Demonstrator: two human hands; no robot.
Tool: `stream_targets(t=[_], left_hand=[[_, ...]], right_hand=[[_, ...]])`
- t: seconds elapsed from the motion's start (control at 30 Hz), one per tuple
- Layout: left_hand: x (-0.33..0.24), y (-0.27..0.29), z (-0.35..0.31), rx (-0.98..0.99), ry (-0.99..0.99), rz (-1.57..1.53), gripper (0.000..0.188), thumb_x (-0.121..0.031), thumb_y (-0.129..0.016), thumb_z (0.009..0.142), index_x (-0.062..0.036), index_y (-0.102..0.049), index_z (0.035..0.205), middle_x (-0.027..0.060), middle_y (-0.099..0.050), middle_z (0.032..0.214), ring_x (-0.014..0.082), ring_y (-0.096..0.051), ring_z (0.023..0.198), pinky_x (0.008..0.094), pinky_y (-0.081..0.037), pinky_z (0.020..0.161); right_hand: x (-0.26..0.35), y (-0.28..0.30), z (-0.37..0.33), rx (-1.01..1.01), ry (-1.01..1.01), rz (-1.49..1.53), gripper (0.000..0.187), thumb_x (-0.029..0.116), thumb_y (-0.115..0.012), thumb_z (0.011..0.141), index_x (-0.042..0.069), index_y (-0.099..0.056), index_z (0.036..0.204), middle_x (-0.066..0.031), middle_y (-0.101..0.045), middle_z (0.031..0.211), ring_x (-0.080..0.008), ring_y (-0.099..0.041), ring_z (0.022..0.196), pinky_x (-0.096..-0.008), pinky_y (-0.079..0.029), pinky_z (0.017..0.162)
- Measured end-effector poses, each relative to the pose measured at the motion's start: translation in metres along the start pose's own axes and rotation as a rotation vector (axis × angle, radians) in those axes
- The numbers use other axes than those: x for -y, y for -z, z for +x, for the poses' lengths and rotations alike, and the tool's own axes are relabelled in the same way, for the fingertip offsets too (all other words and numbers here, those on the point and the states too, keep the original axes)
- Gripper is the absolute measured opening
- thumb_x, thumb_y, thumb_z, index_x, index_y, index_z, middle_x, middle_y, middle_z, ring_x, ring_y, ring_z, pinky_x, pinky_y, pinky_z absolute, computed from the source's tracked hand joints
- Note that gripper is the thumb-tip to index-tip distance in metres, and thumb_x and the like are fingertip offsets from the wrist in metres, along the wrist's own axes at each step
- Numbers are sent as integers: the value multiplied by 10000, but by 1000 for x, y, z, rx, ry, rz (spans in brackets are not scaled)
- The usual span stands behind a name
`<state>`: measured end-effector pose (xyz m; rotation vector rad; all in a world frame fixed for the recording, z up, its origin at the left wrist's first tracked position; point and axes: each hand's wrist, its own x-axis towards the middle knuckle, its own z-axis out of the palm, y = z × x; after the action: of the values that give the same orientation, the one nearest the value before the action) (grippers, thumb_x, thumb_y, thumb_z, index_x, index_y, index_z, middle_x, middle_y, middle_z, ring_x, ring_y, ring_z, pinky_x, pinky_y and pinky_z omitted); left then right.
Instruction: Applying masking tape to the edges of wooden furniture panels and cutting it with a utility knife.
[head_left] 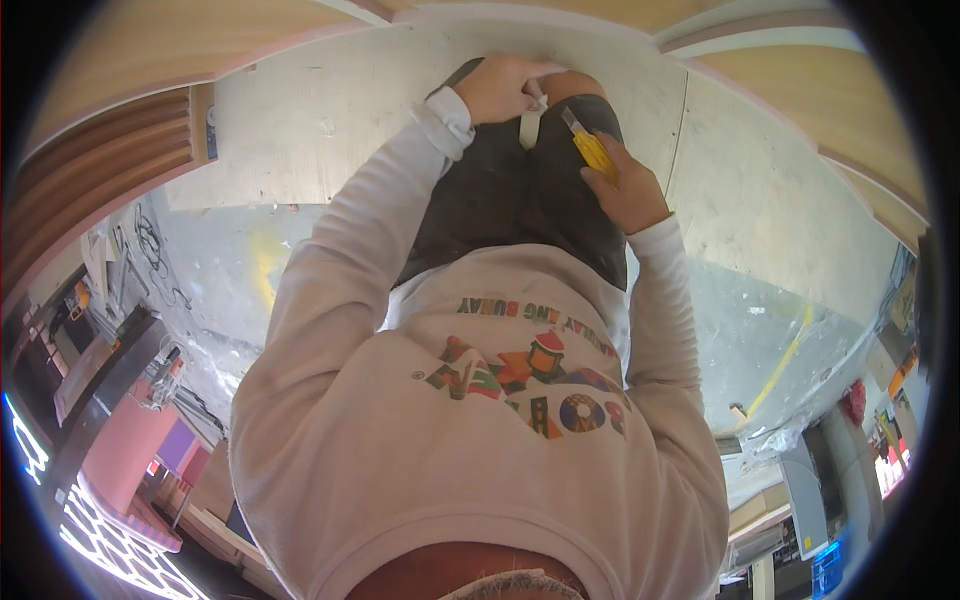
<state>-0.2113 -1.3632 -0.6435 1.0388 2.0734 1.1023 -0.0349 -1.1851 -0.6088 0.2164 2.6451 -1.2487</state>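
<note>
My right hand is wrapped round a yellow utility knife, just above my right thigh. Its blade is out and points up and to the left, away from my body. My left hand is by my knees, with its fingers pinched together on a small pale strip. The strip hangs down over my dark shorts, a short gap to the left of the blade. What the strip is made of I cannot make out.
A pale board spreads under and around my legs. Curved wooden panels rise ahead and to both sides, with a ribbed brown panel at the left. Cables lie on the grey floor. A pink cylinder stands behind left.
</note>
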Motion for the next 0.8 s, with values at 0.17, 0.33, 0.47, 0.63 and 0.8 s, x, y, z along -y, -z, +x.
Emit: stream_targets(t=[0.17, 0.33, 0.47, 0.63, 0.8], left_hand=[[-27, 6, -9, -76, -3, -54, 543, -29, -615, 736, -150, -526, 1258, 68, -667, 779, 195, -644, 685, 292, -516, 679], [-3, 28, 5, -366, -206, 473, 716, -64, -621, 725, -144, -347, 1382, 293, -545, 1128, 368, -551, 1064, 337, -436, 925], [43, 53, -19, -547, 69, 509, 463, -135, -649, 756, -105, -552, 1208, 51, -660, 704, 154, -636, 621, 273, -511, 635], [44, 58, -62, -322, 701, 263, 282, -191, -630, 781, -58, -638, 1029, 73, -678, 737, 155, -647, 649, 282, -499, 630], [83, 41, -107, -271, 573, 92, 173, -207, -624, 779, -50, -684, 821, 96, -680, 759, 186, -651, 657, 295, -500, 635]], right_hand=[[-1, 0, -9, 14, -35, 21, 501, 242, -607, 804, 25, -468, 1233, -258, -593, 1033, -416, -575, 932, -431, -469, 803], [-3, 0, -10, 8, -19, 2, 510, 231, -628, 791, 26, -472, 1231, -256, -593, 1034, -414, -575, 935, -429, -469, 808], [-3, -2, -12, 14, -64, 6, 515, 235, -635, 786, 27, -474, 1229, -253, -592, 1041, -409, -573, 947, -428, -469, 812], [-14, -3, -20, -40, -56, 73, 510, 234, -638, 786, 36, -479, 1228, -252, -586, 1059, -397, -574, 957, -416, -470, 817], [-10, -1, -23, -33, -28, 2, 474, 203, -640, 766, 42, -512, 1193, -232, -587, 1036, -389, -576, 940, -409, -474, 807]])
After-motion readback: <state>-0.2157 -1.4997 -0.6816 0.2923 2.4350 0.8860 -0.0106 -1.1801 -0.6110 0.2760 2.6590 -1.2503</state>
